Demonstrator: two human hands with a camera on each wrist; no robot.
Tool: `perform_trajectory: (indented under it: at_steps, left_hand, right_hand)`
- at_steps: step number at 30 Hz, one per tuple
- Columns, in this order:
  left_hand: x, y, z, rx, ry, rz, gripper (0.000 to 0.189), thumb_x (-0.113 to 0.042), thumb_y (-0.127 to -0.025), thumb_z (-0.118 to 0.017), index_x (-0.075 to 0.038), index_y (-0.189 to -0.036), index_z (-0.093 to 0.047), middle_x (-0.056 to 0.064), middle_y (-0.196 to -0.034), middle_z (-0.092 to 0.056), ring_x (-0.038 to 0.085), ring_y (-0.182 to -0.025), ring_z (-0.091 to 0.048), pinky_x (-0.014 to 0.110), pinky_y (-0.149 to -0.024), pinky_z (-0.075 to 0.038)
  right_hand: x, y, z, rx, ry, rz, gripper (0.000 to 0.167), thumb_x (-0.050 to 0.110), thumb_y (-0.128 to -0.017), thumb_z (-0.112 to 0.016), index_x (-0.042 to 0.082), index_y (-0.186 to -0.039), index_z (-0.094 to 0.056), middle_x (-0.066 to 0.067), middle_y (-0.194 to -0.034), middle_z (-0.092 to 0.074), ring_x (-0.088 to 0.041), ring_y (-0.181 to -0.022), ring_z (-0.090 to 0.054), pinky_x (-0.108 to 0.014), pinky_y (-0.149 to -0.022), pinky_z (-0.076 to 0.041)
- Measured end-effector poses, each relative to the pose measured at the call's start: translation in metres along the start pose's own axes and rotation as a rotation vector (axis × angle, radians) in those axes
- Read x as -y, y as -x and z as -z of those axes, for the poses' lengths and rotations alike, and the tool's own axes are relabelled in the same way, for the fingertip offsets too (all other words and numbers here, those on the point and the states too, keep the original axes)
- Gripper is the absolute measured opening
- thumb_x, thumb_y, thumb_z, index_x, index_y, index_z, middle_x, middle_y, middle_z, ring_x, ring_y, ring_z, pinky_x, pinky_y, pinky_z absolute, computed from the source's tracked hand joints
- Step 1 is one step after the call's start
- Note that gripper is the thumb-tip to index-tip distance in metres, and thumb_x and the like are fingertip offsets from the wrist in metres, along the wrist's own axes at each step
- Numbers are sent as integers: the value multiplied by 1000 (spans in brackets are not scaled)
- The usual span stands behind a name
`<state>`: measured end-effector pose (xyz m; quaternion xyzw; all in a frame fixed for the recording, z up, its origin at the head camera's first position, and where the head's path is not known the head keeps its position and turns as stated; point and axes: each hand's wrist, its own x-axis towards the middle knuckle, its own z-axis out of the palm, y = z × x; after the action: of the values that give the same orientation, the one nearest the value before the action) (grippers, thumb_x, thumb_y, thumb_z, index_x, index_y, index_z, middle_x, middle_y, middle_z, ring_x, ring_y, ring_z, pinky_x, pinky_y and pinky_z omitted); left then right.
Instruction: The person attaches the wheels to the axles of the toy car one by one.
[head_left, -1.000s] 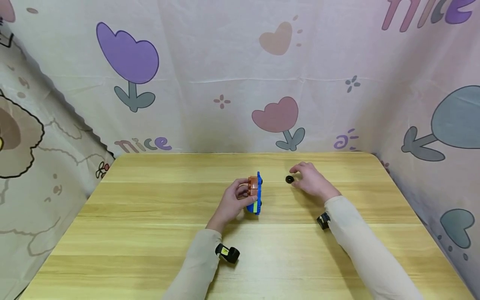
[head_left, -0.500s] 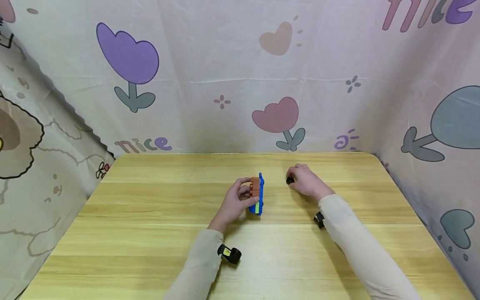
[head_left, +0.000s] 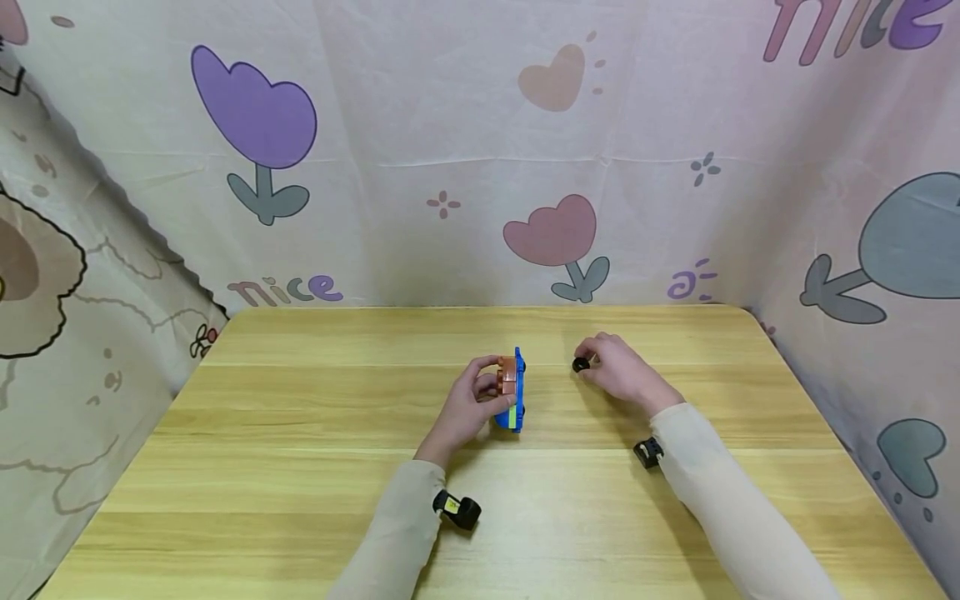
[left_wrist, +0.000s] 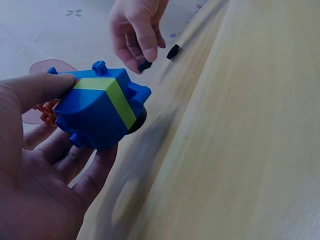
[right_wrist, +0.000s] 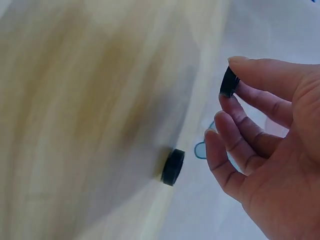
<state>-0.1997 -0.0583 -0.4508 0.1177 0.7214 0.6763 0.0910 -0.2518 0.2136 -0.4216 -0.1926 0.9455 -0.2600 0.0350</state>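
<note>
Tabletop (head_left: 300, 500): hands (head_left: 465, 412) (head_left: 621, 368) hold brick-loaded toy (head_left: 518, 392) and probable wheel (right_wrist: 229, 82).

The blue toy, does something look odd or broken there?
Nothing visibly broken. The left hand holds the blue toy tipped sideways; oddly, a black wheel-like piece is in the right hand and another piece lies loose on the table.

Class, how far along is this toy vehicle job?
Looks done: the blue toy vehicle carries orange blocks and at least one black wheel.
In hand: the left hand holds the vehicle; the right hand pinches a loose wheel.
Still to do, probably: fitting that wheel and the other wheel on the table.
</note>
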Motion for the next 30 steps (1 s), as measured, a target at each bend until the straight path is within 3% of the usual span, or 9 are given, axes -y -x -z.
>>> perform_trajectory:
  at_steps: [9, 17, 24, 30]
  left_hand:
    - [-29, 14, -1, 19, -8, 6, 63, 3, -90, -67, 0, -145, -37, 22, -119, -63, 32, -107, -58, 42, -98, -46]
    - [-28, 14, -2, 14, -5, 1, 63, 2, -89, -68, -1, -145, -39, 21, -119, -64, 32, -106, -58, 42, -97, -46]
    - [-29, 13, -2, 25, -3, -9, 62, 2, -91, -66, -1, -146, -37, 21, -119, -63, 32, -108, -58, 45, -100, -44]
    - [-28, 13, -2, 15, 7, 7, 61, 1, -92, -65, -2, -147, -37, 19, -118, -63, 30, -107, -57, 43, -98, -45]
  right_hand:
    - [12, 9, 6, -10, -80, -5, 33, 5, -90, -69, 2, -122, -63, -6, -100, -66, -22, -89, -59, -41, -81, -50]
    - [19, 15, 8, -47, -60, 24, 35, 6, -89, -70, 0, -122, -61, -8, -104, -66, -21, -88, -61, -42, -80, -50]
    - [23, 21, 10, -76, -58, 22, 25, 9, -88, -72, 1, -111, -65, -2, -92, -66, -20, -84, -61, -42, -77, -50]
    - [31, 26, 13, -83, -86, 28, 23, 11, -89, -72, 5, -110, -66, 1, -91, -65, -18, -84, -60, -39, -75, -50]
